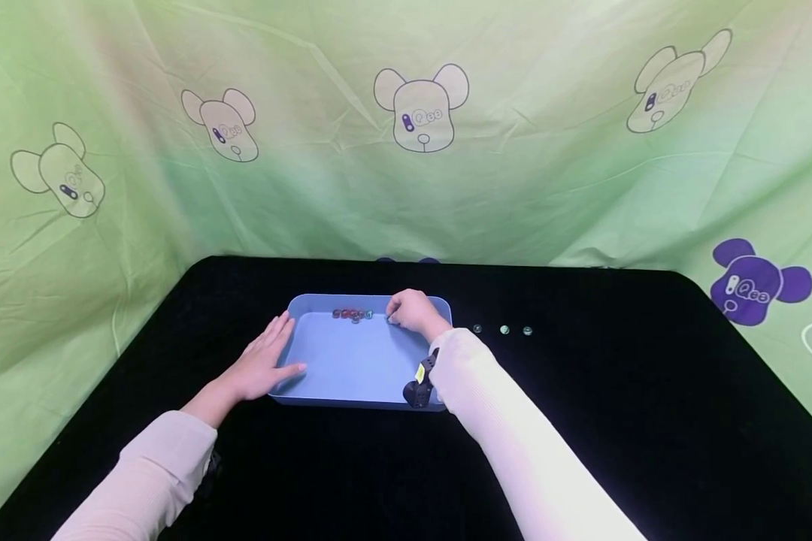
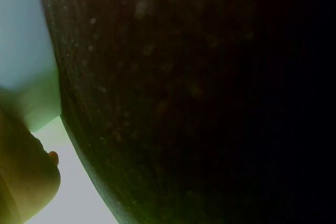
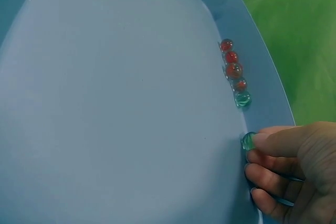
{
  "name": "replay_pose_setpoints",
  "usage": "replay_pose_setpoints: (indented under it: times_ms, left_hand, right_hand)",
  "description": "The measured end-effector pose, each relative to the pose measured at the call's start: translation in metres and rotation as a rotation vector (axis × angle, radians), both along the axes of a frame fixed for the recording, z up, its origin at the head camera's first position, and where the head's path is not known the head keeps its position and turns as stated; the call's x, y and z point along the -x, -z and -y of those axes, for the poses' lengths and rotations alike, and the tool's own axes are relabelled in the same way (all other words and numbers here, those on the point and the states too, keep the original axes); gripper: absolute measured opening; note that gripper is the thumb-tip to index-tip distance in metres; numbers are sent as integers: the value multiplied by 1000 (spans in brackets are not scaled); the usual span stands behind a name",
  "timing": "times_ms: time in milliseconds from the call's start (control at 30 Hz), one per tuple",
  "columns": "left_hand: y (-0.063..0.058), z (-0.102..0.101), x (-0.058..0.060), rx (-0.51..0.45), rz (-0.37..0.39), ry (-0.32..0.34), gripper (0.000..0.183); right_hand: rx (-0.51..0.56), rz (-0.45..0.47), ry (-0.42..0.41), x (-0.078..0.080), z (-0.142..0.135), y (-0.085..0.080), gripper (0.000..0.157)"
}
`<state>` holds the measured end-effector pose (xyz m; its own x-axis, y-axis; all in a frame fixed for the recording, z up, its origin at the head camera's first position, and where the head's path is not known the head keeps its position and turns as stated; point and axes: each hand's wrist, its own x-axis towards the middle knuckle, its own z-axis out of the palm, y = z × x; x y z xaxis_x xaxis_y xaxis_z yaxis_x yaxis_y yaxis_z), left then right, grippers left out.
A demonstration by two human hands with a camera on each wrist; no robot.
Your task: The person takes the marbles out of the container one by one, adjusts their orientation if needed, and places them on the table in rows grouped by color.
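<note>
Marble (image 3: pixel 247 141), green — pinched by right hand (image 1: pixel 414 312), just right of marble row (image 3: pixel 233 70); left hand (image 1: pixel 262 362), fingers straight, at tray (image 1: pixel 352 361).

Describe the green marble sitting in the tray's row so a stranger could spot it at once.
A blue tray sits on the black table, a row of marbles along its far wall. The green marble is at the row's end nearest the right hand. Its row neighbours show red, and unlike the pinched marble, no hand touches it.
</note>
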<state>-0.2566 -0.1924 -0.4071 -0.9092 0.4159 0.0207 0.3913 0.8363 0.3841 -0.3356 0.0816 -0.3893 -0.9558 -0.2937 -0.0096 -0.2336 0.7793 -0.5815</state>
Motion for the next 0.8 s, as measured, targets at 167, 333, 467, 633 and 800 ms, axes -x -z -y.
replay_pose_setpoints:
  times_ms: [167,333,467,633,800]
  left_hand:
    - [0,0,0,1,9,-1,81]
    - [-1,0,0,6,10,-2,81]
    - [-1,0,0,1,12,-2,81]
    - [0,0,0,0,18,-2,81]
    - [1,0,0,6,18,-3,81]
  right_hand:
    - [-45,-10,-7,0,1,0,5]
    - [-84,-1,-9,0,1,0,5]
    - [-92,36,1,2,3,-1,4]
    - [-61,-2,-53,23,-4,22,5]
    - [-18,2,-47,20,-8,19,5]
